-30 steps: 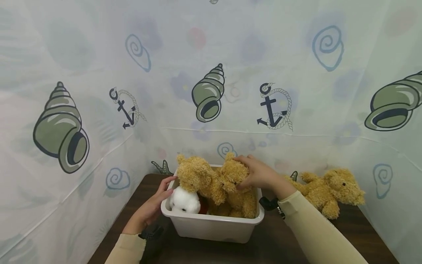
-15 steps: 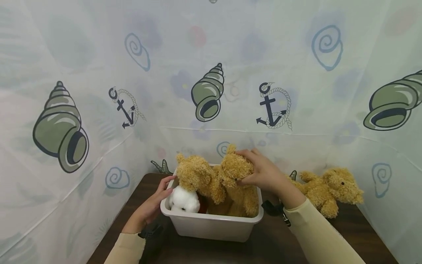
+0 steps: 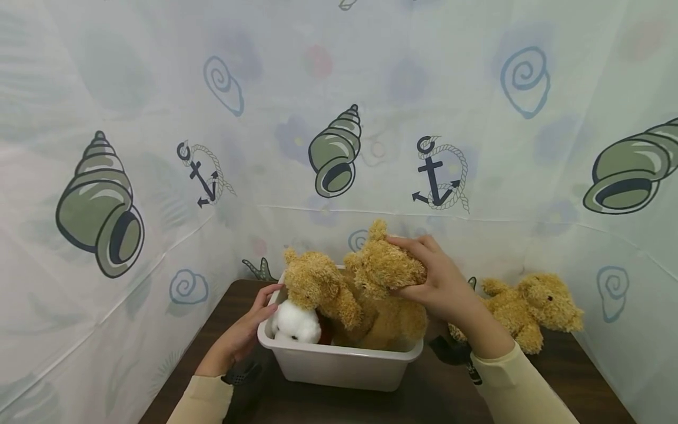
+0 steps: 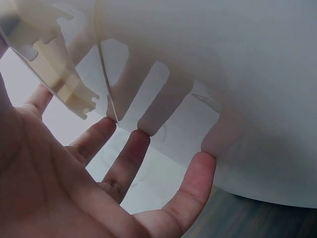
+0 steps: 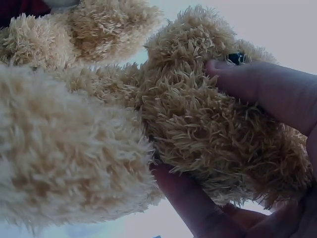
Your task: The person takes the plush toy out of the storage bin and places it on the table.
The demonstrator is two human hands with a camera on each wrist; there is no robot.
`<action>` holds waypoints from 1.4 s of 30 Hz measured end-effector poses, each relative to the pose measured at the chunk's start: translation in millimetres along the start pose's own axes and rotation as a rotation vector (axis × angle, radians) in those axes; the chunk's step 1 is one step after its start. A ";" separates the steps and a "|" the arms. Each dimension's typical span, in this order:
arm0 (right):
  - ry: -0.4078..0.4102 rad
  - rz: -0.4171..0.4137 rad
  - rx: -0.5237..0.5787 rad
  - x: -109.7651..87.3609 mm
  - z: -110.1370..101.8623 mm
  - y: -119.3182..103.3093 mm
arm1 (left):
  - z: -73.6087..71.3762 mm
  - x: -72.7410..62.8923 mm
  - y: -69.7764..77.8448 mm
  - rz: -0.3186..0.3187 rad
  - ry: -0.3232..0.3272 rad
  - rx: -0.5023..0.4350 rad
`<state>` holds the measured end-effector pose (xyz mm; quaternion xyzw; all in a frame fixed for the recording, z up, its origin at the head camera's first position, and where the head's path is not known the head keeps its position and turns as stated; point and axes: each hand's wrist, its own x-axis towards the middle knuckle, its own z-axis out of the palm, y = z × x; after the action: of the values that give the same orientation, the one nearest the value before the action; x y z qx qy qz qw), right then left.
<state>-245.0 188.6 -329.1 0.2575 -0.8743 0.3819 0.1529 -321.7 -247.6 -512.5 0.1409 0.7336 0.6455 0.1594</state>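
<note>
My right hand (image 3: 442,282) grips the head of a golden-brown teddy bear (image 3: 389,268) at the right of a white plastic bin (image 3: 344,365). That bear's head stands above the rim while its lower body is in the bin. In the right wrist view, thumb and fingers press into the curly fur of the bear (image 5: 198,114), near a dark eye. My left hand (image 3: 241,335) is at the bin's left side. The left wrist view has its spread fingertips touching the bin's smooth wall (image 4: 267,119). Inside lie a second teddy bear (image 3: 312,277) and a white plush toy (image 3: 296,321).
Another golden-brown teddy bear (image 3: 535,306) lies on the dark wooden table (image 3: 572,377) to the right of the bin. Pale curtain walls (image 3: 328,76) with printed shells and anchors enclose the table at the back and sides.
My right hand has raised the teddy bear slightly and moved it right, and the bear's head has tilted over. The left hand keeps its place at the bin.
</note>
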 end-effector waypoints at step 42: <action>0.532 0.180 0.087 -88.2 -66.7 3.4 | -2.3 2.6 -2.5 -0.002 -0.012 -0.020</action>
<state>-169.8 269.8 -327.9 0.0760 -0.8056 0.4853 0.3312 -325.1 -248.9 -514.8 0.1425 0.7262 0.6518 0.1657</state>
